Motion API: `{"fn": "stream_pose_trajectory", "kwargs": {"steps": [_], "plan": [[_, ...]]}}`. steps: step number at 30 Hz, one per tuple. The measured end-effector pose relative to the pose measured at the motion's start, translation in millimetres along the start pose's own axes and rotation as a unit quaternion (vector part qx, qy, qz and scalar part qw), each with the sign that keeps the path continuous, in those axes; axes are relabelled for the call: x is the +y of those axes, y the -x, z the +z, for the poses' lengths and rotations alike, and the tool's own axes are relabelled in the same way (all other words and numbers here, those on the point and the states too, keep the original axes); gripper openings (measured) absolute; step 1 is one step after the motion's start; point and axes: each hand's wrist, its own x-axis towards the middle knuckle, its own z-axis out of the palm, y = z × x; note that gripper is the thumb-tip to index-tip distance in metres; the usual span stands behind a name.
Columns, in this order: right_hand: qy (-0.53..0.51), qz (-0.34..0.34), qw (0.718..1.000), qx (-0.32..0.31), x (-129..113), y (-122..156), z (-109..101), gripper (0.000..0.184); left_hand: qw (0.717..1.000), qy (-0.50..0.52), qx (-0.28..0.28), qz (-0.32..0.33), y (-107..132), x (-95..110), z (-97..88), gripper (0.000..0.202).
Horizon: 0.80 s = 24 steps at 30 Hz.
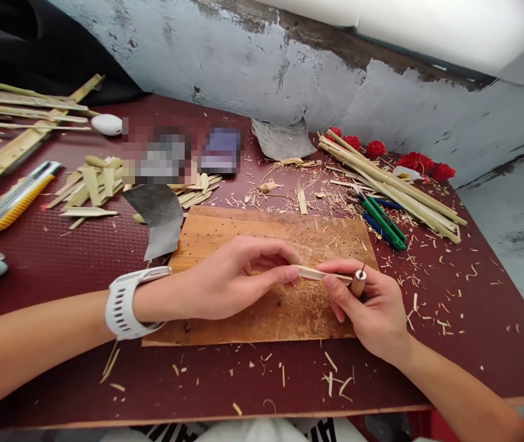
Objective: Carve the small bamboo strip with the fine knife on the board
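Observation:
Between both hands, above the board, lies a short pale bamboo strip. My left hand pinches its left end between thumb and fingers. At the other end, my right hand grips the strip with thumb and forefinger. The same hand also keeps an awl with a wooden handle, its thin dark spike pointing up; most of the handle is hidden in the fingers. Under the hands is a worn wooden board with small holes and scratches.
Bamboo sticks, green-handled pliers and red flowers lie at the right back. A yellow utility knife, bamboo pieces and sandpaper are at left. Shavings litter the dark red table; a wall stands behind.

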Motion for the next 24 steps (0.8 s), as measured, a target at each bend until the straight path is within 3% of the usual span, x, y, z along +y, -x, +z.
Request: {"fn": "stream_pose_trajectory", "kwargs": {"steps": [10,14,19,24], "plan": [[-0.126,0.07,0.988,-0.053,-3,-8,-1,0.021,0.999,0.04,-0.008,-0.02,2,1,1.1,0.012],[-0.073,0.031,0.997,-0.013,-3,-6,1,0.016,1.0,0.026,0.013,0.006,0,-1,0.5,0.014],[-0.021,-0.026,0.999,0.026,-2,-4,0,0.017,0.993,-0.043,0.092,0.054,-2,-6,0.4,0.009],[0.036,-0.033,0.998,0.049,2,-4,-1,0.02,0.993,0.031,0.108,0.04,-5,-9,1.1,0.012]]}}
